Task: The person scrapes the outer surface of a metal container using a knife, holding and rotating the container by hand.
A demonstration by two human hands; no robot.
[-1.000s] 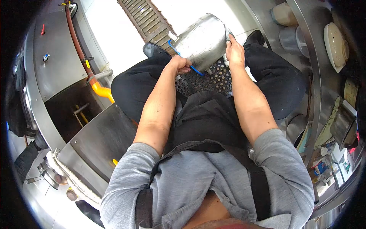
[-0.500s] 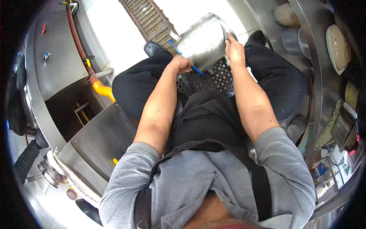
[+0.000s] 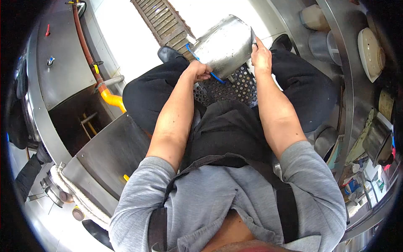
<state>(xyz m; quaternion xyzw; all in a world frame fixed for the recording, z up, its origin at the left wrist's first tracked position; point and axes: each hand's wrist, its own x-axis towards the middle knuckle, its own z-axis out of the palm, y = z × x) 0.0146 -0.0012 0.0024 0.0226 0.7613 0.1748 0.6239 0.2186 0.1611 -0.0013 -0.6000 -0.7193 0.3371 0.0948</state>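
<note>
A silvery metal cylinder (image 3: 224,44), marked and smudged, lies on its side between my knees. Along its left end runs a blue strip (image 3: 216,77), and my left hand (image 3: 200,71) is closed on it, fingertips partly hidden. My right hand (image 3: 262,58) is closed around a knife (image 3: 253,34), index finger stretched along it. Its grey blade is at the cylinder's right end; whether it touches the metal I cannot tell. Beneath the cylinder is a dark perforated plate (image 3: 235,86).
A slatted floor drain (image 3: 161,19) runs ahead. Steel equipment with an open compartment (image 3: 82,122) and an orange pipe (image 3: 111,98) stands left. On the right, a steel shelf (image 3: 346,54) holds bowls (image 3: 371,54) and pots. My shoes (image 3: 173,54) flank the cylinder.
My right hand and the knife have shifted slightly right, and the blade now sits at the cylinder's right edge instead of over its surface. My left hand has barely moved.
</note>
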